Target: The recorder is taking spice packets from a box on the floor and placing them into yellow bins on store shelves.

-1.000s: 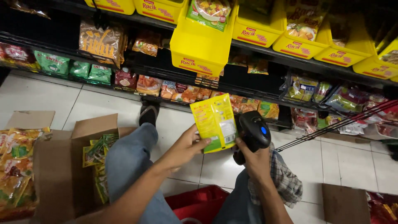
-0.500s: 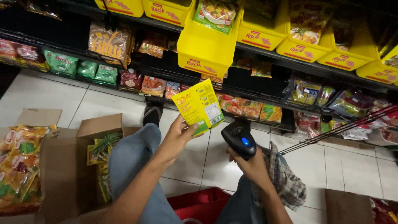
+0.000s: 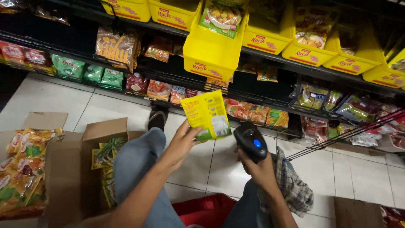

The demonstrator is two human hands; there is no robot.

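Yellow packet (image 3: 207, 115) is pinched in left hand (image 3: 182, 141), black scanner (image 3: 251, 141) gripped in right hand (image 3: 258, 166); a missed read is judged possible if packet tilts.

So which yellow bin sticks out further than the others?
The yellow bin straight above the yellow packet in the left hand. It juts forward and hangs lower; the other bins sit back in a row.

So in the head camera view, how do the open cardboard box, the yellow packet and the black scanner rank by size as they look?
1. Cardboard box, clearly largest.
2. Yellow packet, in the left hand.
3. Black scanner, in the right hand; nearness to the camera makes the last two unsure.
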